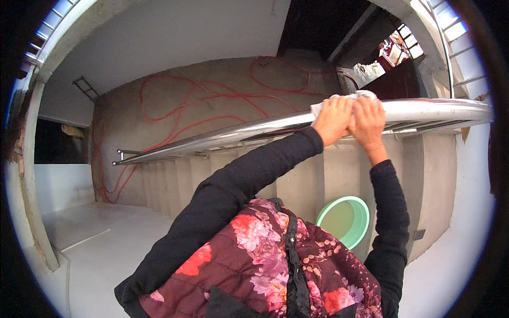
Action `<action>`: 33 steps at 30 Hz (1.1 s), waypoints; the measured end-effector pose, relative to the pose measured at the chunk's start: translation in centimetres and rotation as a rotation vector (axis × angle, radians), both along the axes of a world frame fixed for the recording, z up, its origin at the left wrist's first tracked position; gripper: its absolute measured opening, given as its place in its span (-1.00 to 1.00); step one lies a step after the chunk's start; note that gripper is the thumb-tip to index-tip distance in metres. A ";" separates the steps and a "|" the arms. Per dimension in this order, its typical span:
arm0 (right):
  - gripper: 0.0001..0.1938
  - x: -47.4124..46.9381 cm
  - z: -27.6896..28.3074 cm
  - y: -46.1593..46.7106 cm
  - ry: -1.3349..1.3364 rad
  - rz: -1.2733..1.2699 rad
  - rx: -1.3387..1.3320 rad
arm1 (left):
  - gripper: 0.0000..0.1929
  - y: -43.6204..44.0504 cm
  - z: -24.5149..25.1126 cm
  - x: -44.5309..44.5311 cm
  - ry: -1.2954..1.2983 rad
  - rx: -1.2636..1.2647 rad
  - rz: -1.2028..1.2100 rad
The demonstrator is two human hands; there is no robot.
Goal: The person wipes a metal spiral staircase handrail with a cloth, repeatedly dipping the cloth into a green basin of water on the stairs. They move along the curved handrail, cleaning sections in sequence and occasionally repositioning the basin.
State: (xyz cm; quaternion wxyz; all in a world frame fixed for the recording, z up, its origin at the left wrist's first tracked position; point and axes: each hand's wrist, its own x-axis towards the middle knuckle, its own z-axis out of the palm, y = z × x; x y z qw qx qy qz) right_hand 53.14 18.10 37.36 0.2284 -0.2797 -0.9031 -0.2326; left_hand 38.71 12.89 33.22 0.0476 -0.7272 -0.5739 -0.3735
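Note:
A shiny metal stair handrail (254,129) crosses the view from left to right. My left hand (335,119) and my right hand (366,121) lie side by side over the rail, touching each other. Both press a pale cloth (365,94) onto the top of the rail; it shows beyond my fingers and at the left edge of my left hand, the rest being hidden beneath them. Below my hands, a light green plastic basin (360,222) holding murky liquid stands on a stair step, close to my right sleeve.
Bare concrete steps (300,179) run under the rail. On the floor beyond it, a red hose or cable (214,95) lies in loops. A small ladder-like metal frame (85,88) leans by the far left wall. A white wall (473,171) borders the stairs at right.

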 end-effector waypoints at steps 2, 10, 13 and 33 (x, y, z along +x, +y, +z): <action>-0.64 3.0 2.3 1.3 -0.034 -0.038 0.058 | -0.43 1.9 1.9 3.1 -0.056 -0.005 -0.028; -0.62 7.9 4.3 3.0 0.034 -0.175 0.181 | -0.50 5.1 4.7 9.4 -0.053 0.218 0.135; -0.62 7.7 3.4 2.8 0.080 -0.203 0.189 | -0.55 4.8 4.3 8.9 -0.096 0.216 0.092; -0.67 -8.9 -8.5 -6.5 0.120 -0.060 0.056 | -0.43 -6.8 -7.3 -6.6 -0.130 0.044 0.143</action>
